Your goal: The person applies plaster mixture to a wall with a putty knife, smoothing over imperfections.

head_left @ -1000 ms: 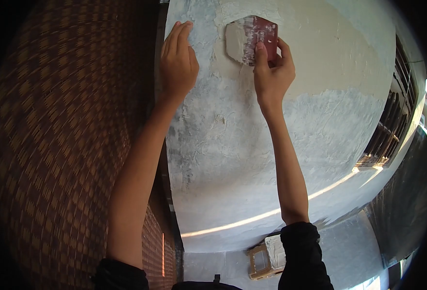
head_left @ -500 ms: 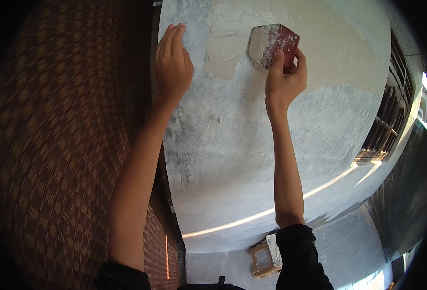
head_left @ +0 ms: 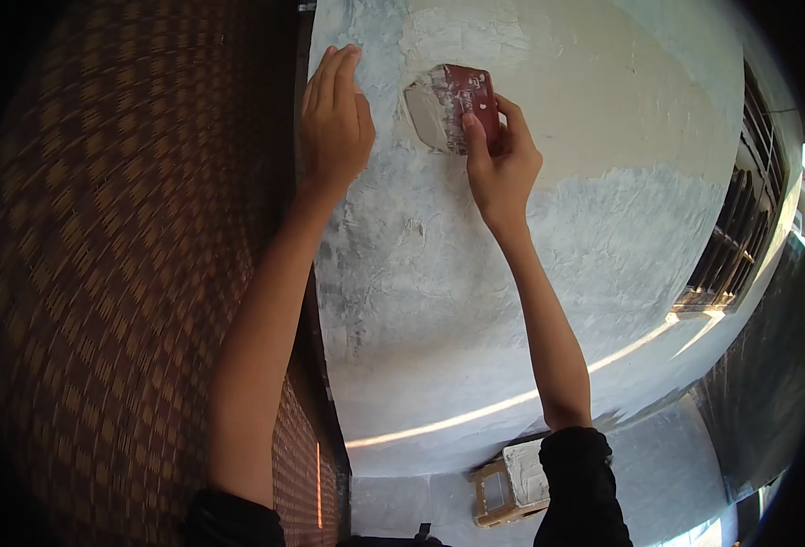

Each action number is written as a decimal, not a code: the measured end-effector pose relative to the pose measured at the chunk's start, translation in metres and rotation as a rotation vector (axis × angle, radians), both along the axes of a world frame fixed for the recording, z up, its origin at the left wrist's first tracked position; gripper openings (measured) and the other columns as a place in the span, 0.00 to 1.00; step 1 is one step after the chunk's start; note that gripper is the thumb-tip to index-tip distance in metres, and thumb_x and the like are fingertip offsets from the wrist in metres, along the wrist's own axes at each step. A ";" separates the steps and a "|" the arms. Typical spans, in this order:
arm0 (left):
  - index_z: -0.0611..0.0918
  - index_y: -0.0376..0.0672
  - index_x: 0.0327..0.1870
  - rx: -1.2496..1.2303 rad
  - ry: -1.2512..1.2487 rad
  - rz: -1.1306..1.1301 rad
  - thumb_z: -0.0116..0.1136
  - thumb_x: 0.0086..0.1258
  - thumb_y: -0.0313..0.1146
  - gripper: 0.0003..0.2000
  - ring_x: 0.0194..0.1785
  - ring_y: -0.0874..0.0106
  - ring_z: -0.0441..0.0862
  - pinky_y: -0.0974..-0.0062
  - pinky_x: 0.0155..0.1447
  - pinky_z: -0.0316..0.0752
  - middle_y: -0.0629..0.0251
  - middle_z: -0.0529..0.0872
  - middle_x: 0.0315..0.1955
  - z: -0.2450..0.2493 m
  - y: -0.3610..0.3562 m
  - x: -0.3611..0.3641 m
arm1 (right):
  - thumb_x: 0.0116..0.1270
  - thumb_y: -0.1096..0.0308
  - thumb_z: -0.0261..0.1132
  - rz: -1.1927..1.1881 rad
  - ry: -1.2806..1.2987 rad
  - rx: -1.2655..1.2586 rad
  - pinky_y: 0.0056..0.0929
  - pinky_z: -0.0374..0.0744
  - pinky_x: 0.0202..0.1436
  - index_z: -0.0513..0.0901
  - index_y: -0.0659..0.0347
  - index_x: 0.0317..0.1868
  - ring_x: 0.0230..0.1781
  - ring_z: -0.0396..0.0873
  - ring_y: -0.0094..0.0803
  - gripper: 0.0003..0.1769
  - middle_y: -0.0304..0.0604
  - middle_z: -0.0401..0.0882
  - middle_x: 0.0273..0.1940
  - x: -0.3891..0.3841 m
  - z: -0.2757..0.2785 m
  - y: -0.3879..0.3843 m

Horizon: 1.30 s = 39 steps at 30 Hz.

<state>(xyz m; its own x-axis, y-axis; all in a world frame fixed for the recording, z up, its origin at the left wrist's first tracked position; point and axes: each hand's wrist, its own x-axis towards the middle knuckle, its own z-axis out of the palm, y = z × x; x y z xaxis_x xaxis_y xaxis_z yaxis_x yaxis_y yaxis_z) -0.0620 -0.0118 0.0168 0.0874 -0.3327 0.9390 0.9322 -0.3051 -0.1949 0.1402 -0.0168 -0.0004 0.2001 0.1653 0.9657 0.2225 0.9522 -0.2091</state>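
A dark red putty scraper (head_left: 471,96), its left part coated in pale putty, lies against the wall (head_left: 457,273) in my right hand (head_left: 504,169). The thumb presses on its near face and the fingers go behind its right edge. Beige putty (head_left: 594,109) covers the upper wall around the scraper, with a rough lower border over grey-white plaster. My left hand (head_left: 337,118) is up at the wall's left edge, fingers stretched out and side by side, holding nothing.
A woven brown panel (head_left: 129,255) runs along the left, meeting the wall at a dark edge. Low down, a small stool (head_left: 493,492) bears a putty-smeared white board (head_left: 527,472). To the right is a barred window (head_left: 726,223).
My right hand has moved the scraper left and slightly down across the wall, closer to my left hand. The left hand stays almost in place. More of the stool's top shows.
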 end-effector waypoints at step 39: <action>0.74 0.35 0.66 0.000 -0.002 -0.002 0.44 0.76 0.24 0.19 0.72 0.53 0.71 0.57 0.73 0.65 0.52 0.78 0.64 0.000 0.000 0.004 | 0.70 0.69 0.68 0.175 0.282 0.007 0.23 0.78 0.34 0.78 0.69 0.56 0.28 0.80 0.23 0.18 0.46 0.87 0.34 0.018 0.019 0.003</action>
<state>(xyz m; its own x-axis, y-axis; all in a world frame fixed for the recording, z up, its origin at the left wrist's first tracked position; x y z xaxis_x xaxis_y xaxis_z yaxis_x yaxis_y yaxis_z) -0.0584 -0.0122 0.0167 0.0850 -0.3330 0.9391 0.9319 -0.3070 -0.1932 0.1578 -0.0142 0.0183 0.4286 0.2145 0.8776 -0.0106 0.9725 -0.2325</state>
